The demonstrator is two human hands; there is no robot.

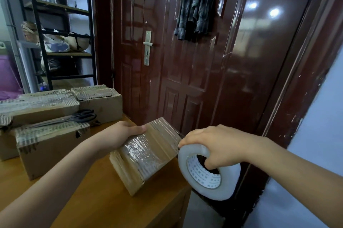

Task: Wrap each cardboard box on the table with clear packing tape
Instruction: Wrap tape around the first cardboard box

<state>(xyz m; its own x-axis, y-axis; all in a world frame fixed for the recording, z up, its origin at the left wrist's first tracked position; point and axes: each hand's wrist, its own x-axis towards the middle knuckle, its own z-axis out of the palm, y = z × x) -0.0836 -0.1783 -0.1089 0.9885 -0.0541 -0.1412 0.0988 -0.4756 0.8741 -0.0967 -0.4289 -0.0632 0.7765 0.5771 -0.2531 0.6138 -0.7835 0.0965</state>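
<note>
1. Right now the left hand [118, 135] grips the far left edge of a small cardboard box [146, 155], thumb on top and fingers curled under it, holding it tilted with its lower corner on the wooden table [89, 201] near the table's right edge.
2. Clear tape already covers much of the box's upper face, wrinkled and shiny in the middle, with more bands across the far end.
3. The right hand [217, 144] grips a large roll of clear packing tape [207, 174], thumb hooked through the white printed core and fingers curved over the outer rim; the roll hangs just beyond the table's right edge, touching or nearly touching the box's right corner.
4. A short run of tape seems to bridge roll and box at that corner, though it is too clear to be sure.
5. Well to the left, three more cardboard boxes sit on the table: a near one [50, 146], a long one behind it [37, 107], and a far one [100, 101] beside the door, all with glossy tape over their tops.
6. Black scissors [78, 115] lie across the top of the near box.
7. A dark red door [185, 60] stands behind the table with a plaid shirt [198, 1] hanging on it, and a black shelf rack [61, 29] stands at the left.
</note>
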